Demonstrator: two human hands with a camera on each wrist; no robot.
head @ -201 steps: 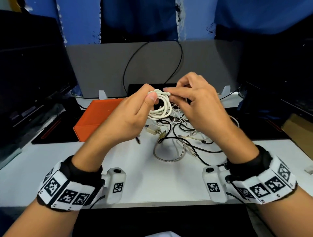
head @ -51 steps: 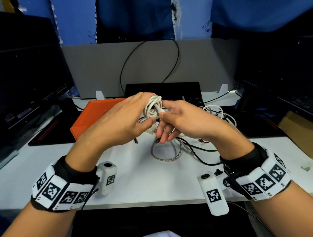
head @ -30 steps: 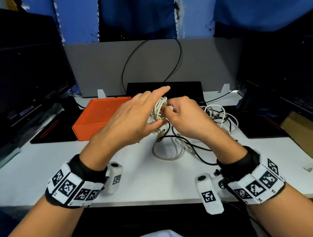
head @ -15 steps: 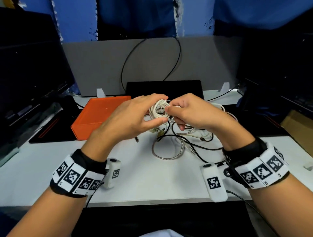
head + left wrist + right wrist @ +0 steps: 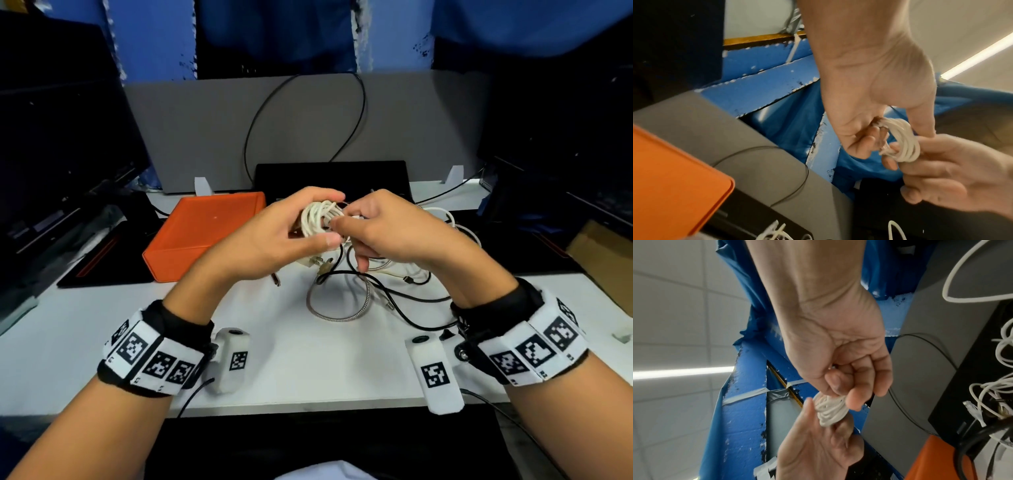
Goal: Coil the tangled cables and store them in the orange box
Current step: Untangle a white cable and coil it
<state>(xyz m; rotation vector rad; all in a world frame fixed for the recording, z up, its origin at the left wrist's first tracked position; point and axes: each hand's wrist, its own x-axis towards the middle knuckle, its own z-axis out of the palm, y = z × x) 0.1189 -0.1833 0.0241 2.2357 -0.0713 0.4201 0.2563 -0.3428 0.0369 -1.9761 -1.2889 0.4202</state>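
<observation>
A small coil of white cable (image 5: 318,219) (image 5: 902,141) (image 5: 830,410) hangs in the air above the desk, between my two hands. My left hand (image 5: 301,226) grips the coil with thumb below and fingers curled over the top. My right hand (image 5: 346,222) pinches the coil's right side, where the cable end is wound round it. The orange box (image 5: 205,233) stands open on the desk, left of my hands. Under my hands lies a tangle of black, white and braided metal cables (image 5: 370,281).
A white desk (image 5: 308,359) carries everything. A grey partition (image 5: 308,120) with a black cable stands behind, and a black device (image 5: 332,174) sits in front of it. More white cable loops (image 5: 455,226) lie at the right. Dark monitors flank both sides.
Over the last seconds both hands kept winding the white cable. My left fingers, stretched out a second ago, have curled back over the coil, and my right hand has shifted to its right side.
</observation>
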